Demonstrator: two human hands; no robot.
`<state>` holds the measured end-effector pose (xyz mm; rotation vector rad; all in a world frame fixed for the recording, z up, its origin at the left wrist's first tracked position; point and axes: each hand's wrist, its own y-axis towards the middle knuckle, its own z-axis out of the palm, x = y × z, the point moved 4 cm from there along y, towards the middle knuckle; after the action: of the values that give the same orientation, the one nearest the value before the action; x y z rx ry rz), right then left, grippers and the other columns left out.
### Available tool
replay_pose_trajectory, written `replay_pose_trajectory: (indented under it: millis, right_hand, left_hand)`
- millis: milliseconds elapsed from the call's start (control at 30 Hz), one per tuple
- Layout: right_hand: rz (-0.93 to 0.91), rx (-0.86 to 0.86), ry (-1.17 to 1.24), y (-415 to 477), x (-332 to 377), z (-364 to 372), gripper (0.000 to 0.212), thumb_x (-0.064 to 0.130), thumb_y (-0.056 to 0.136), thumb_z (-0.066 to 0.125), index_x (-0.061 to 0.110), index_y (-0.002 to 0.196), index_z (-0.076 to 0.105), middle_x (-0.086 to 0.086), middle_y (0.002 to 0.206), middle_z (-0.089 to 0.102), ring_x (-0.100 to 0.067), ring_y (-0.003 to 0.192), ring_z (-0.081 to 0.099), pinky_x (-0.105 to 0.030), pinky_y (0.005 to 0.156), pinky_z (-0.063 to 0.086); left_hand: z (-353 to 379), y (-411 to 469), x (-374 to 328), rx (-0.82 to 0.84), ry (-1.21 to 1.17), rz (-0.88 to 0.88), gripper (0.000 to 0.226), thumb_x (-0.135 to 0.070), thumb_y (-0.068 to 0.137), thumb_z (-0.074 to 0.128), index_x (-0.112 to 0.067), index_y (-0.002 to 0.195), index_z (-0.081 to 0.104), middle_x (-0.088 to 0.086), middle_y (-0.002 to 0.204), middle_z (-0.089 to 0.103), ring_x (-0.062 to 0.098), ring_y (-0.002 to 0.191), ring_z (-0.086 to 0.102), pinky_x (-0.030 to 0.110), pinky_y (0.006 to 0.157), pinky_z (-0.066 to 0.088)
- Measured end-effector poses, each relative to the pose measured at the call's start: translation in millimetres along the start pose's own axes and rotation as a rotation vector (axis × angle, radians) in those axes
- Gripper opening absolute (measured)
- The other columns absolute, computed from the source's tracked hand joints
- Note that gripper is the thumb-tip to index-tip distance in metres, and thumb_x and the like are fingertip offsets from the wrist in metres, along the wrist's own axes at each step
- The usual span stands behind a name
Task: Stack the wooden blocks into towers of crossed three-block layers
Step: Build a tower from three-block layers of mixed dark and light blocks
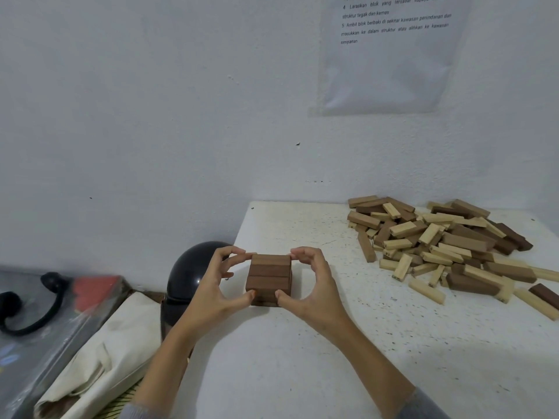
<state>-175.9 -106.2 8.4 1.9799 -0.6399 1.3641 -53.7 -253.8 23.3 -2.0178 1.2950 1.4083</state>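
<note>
Wooden tower (269,276) near table (302,358) edge | left hand (208,294), right hand (314,294): grip clamps it | perhaps two layers

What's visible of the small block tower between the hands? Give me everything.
The block tower is a low, squarish stack of dark brown wood. Its top layer shows three blocks side by side, lengths running left to right; at least one layer shows beneath. It stands upright on the white speckled table, near its left edge. The left hand holds its left side, the right hand its right, fingertips at the far top corners, thumbs low on the near face.
</note>
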Motion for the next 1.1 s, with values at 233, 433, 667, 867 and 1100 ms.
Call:
replay_pose_trajectory:
  millis: [233, 433, 667, 867, 1100]
  right_hand:
    - [0.013, -0.004, 0.003, 0, -2, 1, 0.062, 0.028, 0.062, 0.072, 0.038, 0.116, 0.043, 0.016, 0.123, 0.051, 0.001, 0.121, 0.042, -0.013, 0.098, 0.033]
    - [0.04, 0.016, 0.003, 0, -5, 3, 0.063, 0.029, 0.063, 0.072, 0.036, 0.119, 0.043, 0.014, 0.127, 0.049, 0.0, 0.123, 0.041, -0.003, 0.095, 0.029]
    - [0.052, 0.029, -0.031, -3, -6, 2, 0.07, 0.024, 0.068, 0.076, 0.036, 0.127, 0.04, 0.015, 0.135, 0.044, -0.001, 0.129, 0.036, 0.005, 0.093, 0.022]
    - [0.189, 0.081, 0.027, -14, -1, 12, 0.086, 0.032, 0.078, 0.058, 0.031, 0.151, 0.014, 0.012, 0.155, 0.016, -0.005, 0.144, 0.009, -0.024, 0.114, 0.011]
    - [0.152, 0.164, -0.246, -16, -3, 29, 0.081, 0.038, 0.08, 0.023, 0.024, 0.151, -0.014, 0.01, 0.16, -0.014, 0.004, 0.139, -0.019, -0.022, 0.115, -0.014]
  left_hand:
    - [2, 2, 4, 0.012, -0.008, 0.007, 0.064, -0.031, 0.065, 0.07, -0.025, 0.122, 0.042, -0.016, 0.127, 0.059, 0.006, 0.127, 0.049, 0.025, 0.094, 0.037]
    - [3, 2, 8, 0.033, -0.024, -0.006, 0.066, -0.033, 0.066, 0.07, -0.026, 0.125, 0.041, -0.016, 0.13, 0.057, 0.005, 0.128, 0.047, 0.021, 0.095, 0.037]
    - [7, -5, 6, 0.065, -0.061, 0.0, 0.074, -0.043, 0.072, 0.068, -0.036, 0.138, 0.034, -0.026, 0.138, 0.047, 0.0, 0.134, 0.039, 0.024, 0.102, 0.033]
    - [26, -12, -8, 0.046, -0.522, -0.291, 0.044, -0.046, 0.098, 0.04, -0.033, 0.139, 0.044, -0.017, 0.139, 0.052, -0.009, 0.123, 0.047, 0.023, 0.104, 0.039]
    - [47, -8, -11, 0.026, -0.677, -0.305, 0.054, -0.041, 0.105, 0.025, -0.009, 0.126, 0.063, 0.011, 0.129, 0.063, 0.02, 0.125, 0.055, 0.038, 0.108, 0.035]
